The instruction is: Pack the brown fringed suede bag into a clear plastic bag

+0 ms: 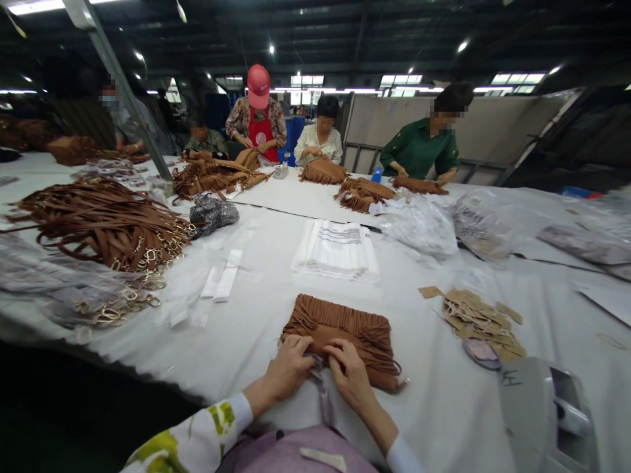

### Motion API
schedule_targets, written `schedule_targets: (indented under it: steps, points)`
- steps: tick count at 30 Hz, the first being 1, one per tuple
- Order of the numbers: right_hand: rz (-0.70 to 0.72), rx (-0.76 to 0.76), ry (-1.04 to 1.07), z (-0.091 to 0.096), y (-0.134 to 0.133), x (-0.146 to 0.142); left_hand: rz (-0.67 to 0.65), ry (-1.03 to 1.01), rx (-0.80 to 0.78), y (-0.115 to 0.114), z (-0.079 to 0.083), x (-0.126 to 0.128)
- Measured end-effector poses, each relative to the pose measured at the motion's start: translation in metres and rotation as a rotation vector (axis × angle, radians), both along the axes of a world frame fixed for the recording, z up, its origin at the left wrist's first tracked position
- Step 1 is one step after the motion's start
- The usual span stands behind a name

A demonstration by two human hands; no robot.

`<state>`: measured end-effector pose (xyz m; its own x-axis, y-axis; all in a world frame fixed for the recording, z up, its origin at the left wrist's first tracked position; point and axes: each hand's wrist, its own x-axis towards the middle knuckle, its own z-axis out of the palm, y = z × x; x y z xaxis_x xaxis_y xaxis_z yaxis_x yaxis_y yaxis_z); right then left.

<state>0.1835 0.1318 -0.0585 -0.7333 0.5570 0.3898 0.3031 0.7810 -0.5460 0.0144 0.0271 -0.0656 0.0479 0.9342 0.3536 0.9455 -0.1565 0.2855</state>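
A brown fringed bag [340, 322] lies flat on the white-covered table, its fringe spread toward the far side. My left hand [288, 366] is closed at the bag's near edge, thumb and fingers gripping there. Just to its right, my right hand [349, 371] also has its fingers bent over that same edge. Between the two hands a greyish-purple strip [323, 394] hangs down toward my lap; whether either hand pinches it I cannot tell. The bag's underside and near rim are partly hidden by my fingers.
Past the bag lies a stack of clear plastic bags [338, 249]. Brown straps with gold clasps [108, 223] heap up at left. At right are cardboard tags [480, 318] and a grey tape dispenser [542, 414]. Several co-workers handle brown bags [323, 172] across the table.
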Motion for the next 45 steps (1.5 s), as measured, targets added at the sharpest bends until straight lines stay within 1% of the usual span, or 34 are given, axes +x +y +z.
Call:
schedule_targets:
  steps: [3,5,8,9,10,13,14,15,16,19,21,24,26,28,30,32,33,34,36,38,40,42,43,45]
  points:
    - [-0.034,0.127,-0.102,-0.001,0.002,0.011,0.097,-0.052,-0.036,0.006,0.005,0.015]
    - [-0.053,0.182,-0.163,-0.006,0.001,0.013,0.149,-0.083,-0.036,0.006,0.01,0.021]
    - [-0.104,0.19,-0.156,-0.013,0.001,0.011,0.18,-0.122,-0.013,-0.004,0.011,0.021]
    - [-0.106,0.189,-0.144,-0.016,0.002,0.01,0.22,-0.137,-0.008,-0.011,0.008,0.018]
    - [-0.103,0.189,-0.135,-0.017,0.003,0.009,0.295,-0.151,-0.011,-0.018,0.005,0.013]
    - [-0.088,0.201,-0.123,-0.019,0.005,0.008,0.626,-0.156,-0.078,-0.044,-0.009,-0.003]
    - [-0.088,0.206,-0.121,-0.019,0.005,0.008,0.699,-0.148,-0.122,-0.052,-0.013,-0.008]
    - [-0.09,0.212,-0.118,-0.019,0.005,0.008,0.738,-0.145,-0.167,-0.057,-0.017,-0.012]
    - [-0.092,0.216,-0.113,-0.019,0.005,0.009,0.748,-0.153,-0.207,-0.061,-0.019,-0.015]
    - [-0.092,0.222,-0.108,-0.018,0.005,0.009,0.708,-0.271,-0.282,-0.062,-0.02,-0.02]
    - [-0.09,0.222,-0.11,-0.019,0.004,0.01,0.695,-0.445,-0.311,-0.059,-0.013,-0.026]
    - [-0.089,0.224,-0.11,-0.021,0.005,0.011,0.734,-0.718,-0.269,-0.054,0.008,-0.041]
    - [-0.086,0.223,-0.106,-0.022,0.005,0.011,0.75,-0.796,-0.193,-0.049,0.028,-0.051]
    - [-0.085,0.211,-0.099,-0.022,0.005,0.011,0.732,-0.78,-0.144,-0.038,0.051,-0.057]
    - [-0.087,0.195,-0.095,-0.021,0.005,0.011,0.691,-0.659,-0.163,-0.02,0.071,-0.056]
    - [-0.088,0.188,-0.098,-0.019,0.004,0.011,0.598,-0.476,-0.236,0.006,0.084,-0.048]
    - [-0.088,0.187,-0.099,-0.018,0.004,0.012,0.539,-0.399,-0.273,0.02,0.087,-0.041]
    - [-0.088,0.186,-0.098,-0.017,0.003,0.012,0.482,-0.347,-0.3,0.035,0.088,-0.035]
    - [-0.089,0.184,-0.093,-0.016,0.003,0.013,0.4,-0.316,-0.324,0.064,0.083,-0.021]
    - [-0.092,0.185,-0.086,-0.016,0.002,0.015,0.363,-0.324,-0.336,0.089,0.073,-0.011]
    - [-0.092,0.183,-0.084,-0.016,0.002,0.016,0.328,-0.347,-0.349,0.106,0.062,-0.007]
    - [-0.088,0.17,-0.082,-0.017,0.003,0.016,0.295,-0.386,-0.346,0.112,0.056,-0.009]
    - [-0.087,0.158,-0.08,-0.018,0.003,0.016,0.282,-0.403,-0.333,0.111,0.055,-0.012]
    - [-0.092,0.129,-0.079,-0.018,0.003,0.017,0.268,-0.431,-0.287,0.1,0.054,-0.019]
